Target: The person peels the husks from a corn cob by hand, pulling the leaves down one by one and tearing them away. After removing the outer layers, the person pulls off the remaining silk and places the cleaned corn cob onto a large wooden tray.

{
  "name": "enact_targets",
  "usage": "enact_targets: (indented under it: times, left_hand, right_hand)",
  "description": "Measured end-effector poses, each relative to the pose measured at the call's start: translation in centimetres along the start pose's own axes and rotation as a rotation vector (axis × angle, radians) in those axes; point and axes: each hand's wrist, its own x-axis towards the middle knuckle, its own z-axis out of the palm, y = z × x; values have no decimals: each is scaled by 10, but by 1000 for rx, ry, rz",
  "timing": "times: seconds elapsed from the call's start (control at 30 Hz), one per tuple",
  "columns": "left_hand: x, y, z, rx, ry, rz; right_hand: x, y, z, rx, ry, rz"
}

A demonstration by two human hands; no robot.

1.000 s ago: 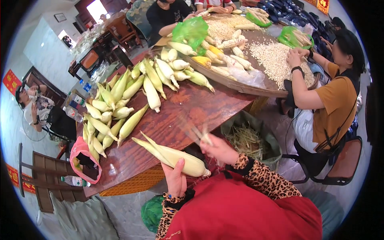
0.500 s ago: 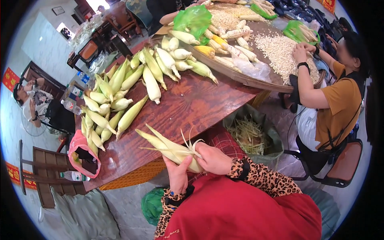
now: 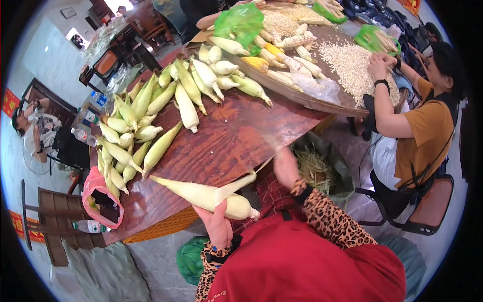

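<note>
A person in a red apron and leopard-print sleeves husks an ear of corn (image 3: 206,197) at the near edge of a dark wooden worktop (image 3: 226,141). The left hand (image 3: 217,224) cups the ear from below near its blunt end, fingers clamped around the pale husk, tapered tip pointing left over the worktop's edge. The right hand (image 3: 285,166) is raised to the right of the ear, blurred; it appears to pinch the end of a husk strip (image 3: 246,179) running back to the ear, though the fingers cannot be made out for certain. The ear looks firm and moderately light, stiff along its length, its husk leaves thin, fibrous and likely to tear in strips; the thick middle and butt seem the surest places to hold it, the loose leaf tips the place to pull. The left forearm rises from the lower edge, wrist bent upward; the right arm reaches up and away, elbow low. Unhusked ears (image 3: 146,126) lie heaped farther left on the worktop, a shallow tray of kernels (image 3: 352,60) beyond, where a seated co-worker (image 3: 427,131) works.
</note>
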Motion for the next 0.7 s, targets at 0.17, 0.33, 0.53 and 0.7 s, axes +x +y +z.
enact_targets:
  times: [0.17, 0.33, 0.53, 0.7]
  left_hand:
    - [3, -5, -20, -55, -40, -127]
    - [3, -8, -6, -43, -68, -185]
    - [0, -10, -8, 52, -47, -158]
    - [-2, -11, -10, 96, -46, -121]
  right_hand:
    - [8, 8, -45, 869, -244, 473]
    - [-38, -79, -30, 673, -737, 251]
    - [-60, -97, -15, 261, -675, -147]
    - [-63, -102, -18, 237, -702, -170]
